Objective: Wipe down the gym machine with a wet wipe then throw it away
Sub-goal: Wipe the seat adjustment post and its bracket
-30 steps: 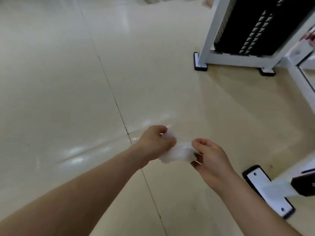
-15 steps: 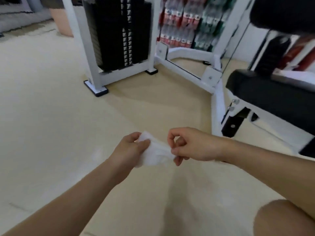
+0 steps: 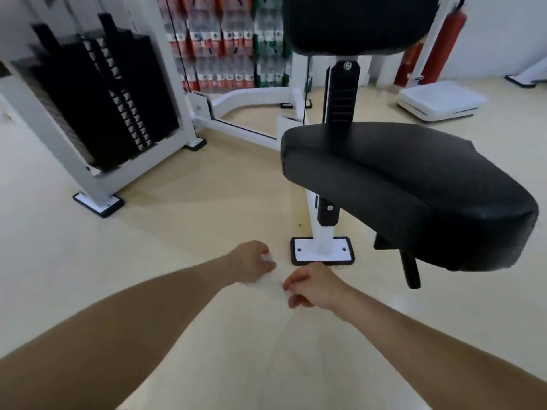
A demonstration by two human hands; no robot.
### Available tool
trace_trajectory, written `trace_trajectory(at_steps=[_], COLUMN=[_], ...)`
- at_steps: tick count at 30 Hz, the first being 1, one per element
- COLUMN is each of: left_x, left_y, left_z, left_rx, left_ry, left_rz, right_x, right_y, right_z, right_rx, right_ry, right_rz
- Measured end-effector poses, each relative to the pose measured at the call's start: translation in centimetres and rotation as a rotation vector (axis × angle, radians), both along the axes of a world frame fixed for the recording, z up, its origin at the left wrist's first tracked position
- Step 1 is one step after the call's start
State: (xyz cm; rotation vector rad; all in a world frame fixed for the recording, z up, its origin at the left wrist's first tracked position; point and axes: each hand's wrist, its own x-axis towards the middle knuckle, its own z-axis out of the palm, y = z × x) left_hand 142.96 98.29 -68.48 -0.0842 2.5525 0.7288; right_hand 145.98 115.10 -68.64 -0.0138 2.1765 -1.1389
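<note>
While the left hand point(image 3: 251, 261) and right hand point(image 3: 315, 287) hang low over the floor point(image 3: 177, 232), below and left of the gym machine's black seat pad point(image 3: 399, 179), the wet wipe point(image 3: 273, 280) is stretched between them, blurred. Left grip: fingers curled, pinching one end of the wipe. Right grip: fingers curled, pinching the other end; both hands are apart from the seat pad.

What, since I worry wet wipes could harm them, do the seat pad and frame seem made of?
Seat pad: likely black vinyl or faux leather over foam; fine grain, dull sheen, soft rounded edges. Frame: apparently metal tube, painted or powder-coated white; smooth, slightly glossy, straight square sections with bolted plates.
</note>
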Motion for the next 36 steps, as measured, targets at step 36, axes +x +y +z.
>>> trace_trajectory(at_steps=[36], left_x=[-21.9], left_y=[1.4], left_z=[-25.0], left_rx=[0.044], left_ry=[0.567], left_rz=[-0.909], right_x=[-5.5], right_y=[-12.6], right_z=[-14.3], right_rx=[-0.349], right_ry=[-0.02], right_rz=[-1.422])
